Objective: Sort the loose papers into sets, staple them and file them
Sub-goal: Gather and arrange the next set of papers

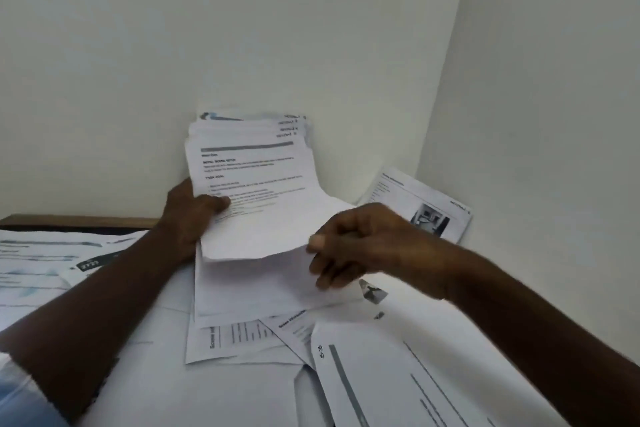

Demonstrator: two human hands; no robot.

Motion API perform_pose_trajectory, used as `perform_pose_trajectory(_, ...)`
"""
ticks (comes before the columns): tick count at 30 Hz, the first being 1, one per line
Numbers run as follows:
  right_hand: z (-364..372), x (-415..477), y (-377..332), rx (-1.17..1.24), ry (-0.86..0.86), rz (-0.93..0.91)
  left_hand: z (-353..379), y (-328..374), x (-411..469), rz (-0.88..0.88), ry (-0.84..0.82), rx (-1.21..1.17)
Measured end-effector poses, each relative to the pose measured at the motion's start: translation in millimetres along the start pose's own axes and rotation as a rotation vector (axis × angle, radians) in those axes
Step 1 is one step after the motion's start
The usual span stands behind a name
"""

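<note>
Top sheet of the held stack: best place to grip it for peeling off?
Its lower right corner, from the right. The top sheet bows away from the stack along the bottom edge, while the left hand clamps the left edge. The right hand pinches that corner.

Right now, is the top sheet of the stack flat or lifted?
Lifted: the right hand pinches the top sheet near its edge, bowing it off the stack.
</note>
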State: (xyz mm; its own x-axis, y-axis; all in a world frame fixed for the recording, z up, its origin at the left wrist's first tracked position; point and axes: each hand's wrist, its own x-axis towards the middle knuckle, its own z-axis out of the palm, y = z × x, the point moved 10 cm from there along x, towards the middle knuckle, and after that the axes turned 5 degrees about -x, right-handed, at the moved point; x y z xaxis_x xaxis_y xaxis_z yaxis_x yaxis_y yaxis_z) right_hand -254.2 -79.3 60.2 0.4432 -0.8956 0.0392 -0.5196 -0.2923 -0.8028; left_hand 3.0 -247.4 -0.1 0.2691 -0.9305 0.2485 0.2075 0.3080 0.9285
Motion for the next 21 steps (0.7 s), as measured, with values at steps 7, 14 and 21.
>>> perform_pose_trajectory(7, -14, -95, 63, -0.628, -0.122, 0.167, 14, 47, -14, 0.199, 0.035, 0.09)
perform_pose_trajectory(14, 39, -151, 112, -0.693, -0.234, 0.218, 58, 145, -53, 0.55, -0.013, 0.298)
perform_pose_trajectory(21, 49, -124, 102, -0.823, -0.102, 0.204, 38, 183, -72, 0.43, 0.044, 0.064)
